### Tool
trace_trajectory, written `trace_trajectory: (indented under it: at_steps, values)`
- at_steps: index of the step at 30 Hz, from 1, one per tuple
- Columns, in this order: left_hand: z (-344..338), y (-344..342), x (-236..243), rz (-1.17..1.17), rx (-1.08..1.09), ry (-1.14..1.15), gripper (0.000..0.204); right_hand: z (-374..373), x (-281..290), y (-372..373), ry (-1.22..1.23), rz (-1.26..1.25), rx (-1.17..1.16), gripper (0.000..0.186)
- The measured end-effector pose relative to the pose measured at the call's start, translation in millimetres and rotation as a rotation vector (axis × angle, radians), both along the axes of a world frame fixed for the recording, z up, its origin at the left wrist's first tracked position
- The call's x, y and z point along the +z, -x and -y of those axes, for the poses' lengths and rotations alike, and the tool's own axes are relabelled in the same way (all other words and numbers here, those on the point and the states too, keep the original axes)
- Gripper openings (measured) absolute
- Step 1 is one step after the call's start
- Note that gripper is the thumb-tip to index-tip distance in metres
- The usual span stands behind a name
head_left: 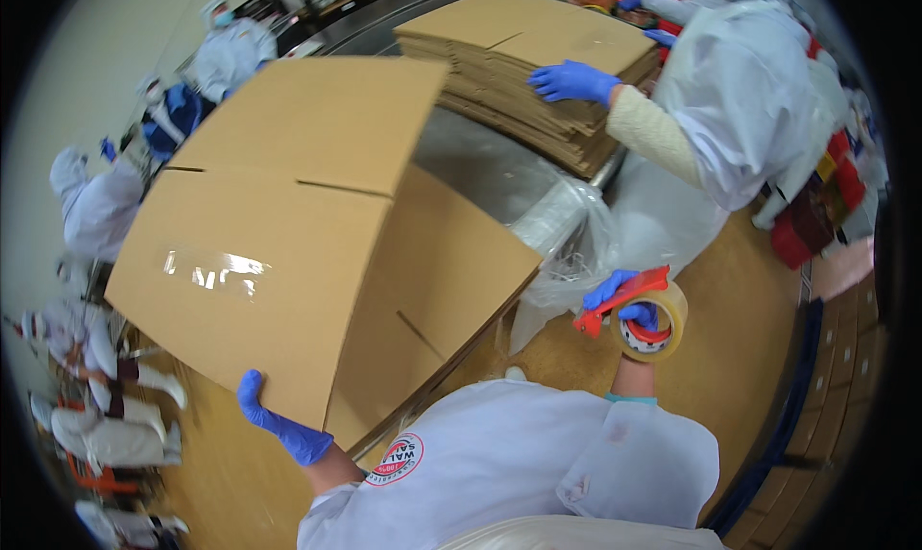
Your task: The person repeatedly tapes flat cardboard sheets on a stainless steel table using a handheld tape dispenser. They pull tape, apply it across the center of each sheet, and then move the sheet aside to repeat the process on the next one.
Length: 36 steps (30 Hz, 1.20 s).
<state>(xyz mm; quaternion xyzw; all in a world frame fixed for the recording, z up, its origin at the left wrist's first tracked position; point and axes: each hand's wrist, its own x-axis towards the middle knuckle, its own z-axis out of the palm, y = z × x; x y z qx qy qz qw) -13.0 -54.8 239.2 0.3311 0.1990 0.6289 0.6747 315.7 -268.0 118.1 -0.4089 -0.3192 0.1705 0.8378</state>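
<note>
My left hand [279,426], in a blue glove, grips the near lower edge of a large brown cardboard box [264,228]. Its thumb lies along the edge, while the other fingers are mostly hidden. The box stands tilted and partly unfolded, with slots between its flaps and a shiny strip of clear tape on one panel. Under it lies more flat cardboard [451,262]. My right hand [624,305], also gloved, is closed around a red tape dispenser [629,295] carrying a wide roll of clear tape [676,324]. The dispenser is held apart from the box.
A tall stack of flattened cartons [538,31] stands on a metal table [471,161]; a co-worker's gloved hand [573,81] touches it. Clear plastic sheeting [576,238] hangs at the table's near end. Boxes [836,387] line the right side. Several people in white work at left.
</note>
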Motion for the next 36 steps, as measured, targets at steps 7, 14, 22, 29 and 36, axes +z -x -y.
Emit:
trace_trajectory:
  at_steps: [7, 14, 22, 29, 36]
  values:
    - [-68.0, -175.5, 17.9, -0.019, -0.209, -0.146, 0.039, 59.9, -12.1, -13.5, 0.065, -0.025, -0.262, 0.024]
    - [-107.7, -405.3, 21.0, 0.017, -0.376, -0.158, 0.034, 74.3, -6.3, -11.6, 0.138, -0.031, -0.359, 0.024]
    - [-99.4, -409.0, -15.6, -0.885, -0.979, -0.666, 0.067, 0.0, 1.0, -28.9, 0.21, 0.024, 0.007, 0.024]
    - [-81.6, -182.7, -126.3, -1.554, -0.381, -0.694, 0.077, -160.2, -17.6, -39.1, 0.101, 0.29, 0.503, 0.032]
    - [14.3, -75.4, -155.1, -2.112, -0.236, -0.483, 0.115, -344.2, 0.7, 10.1, 0.104, 0.178, 0.691, 0.024]
